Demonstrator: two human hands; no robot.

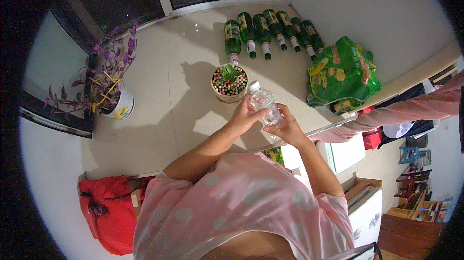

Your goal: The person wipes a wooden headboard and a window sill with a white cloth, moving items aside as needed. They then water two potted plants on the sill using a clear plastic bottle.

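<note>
Both of my hands are around a clear plastic bottle (261, 101) with a white cap (254, 86). My left hand (247, 113) grips its upper part, with the thumb across the front. Lower down, my right hand (287, 126) holds it near the base. The bottle tilts, its capped end pointing away from me. Just beyond my left hand stands a round pot (230, 95) filled with multicoloured pebbles (224, 87). A small green succulent (230, 73) grows in it.
Several green glass bottles (246, 30) stand along the back of the tiled ledge (152, 129). To their right sits a green plastic bag (344, 75). A purple-leaved plant (112, 57) in a white pot (122, 107) is at left. A pink curtain (398, 115) hangs at right.
</note>
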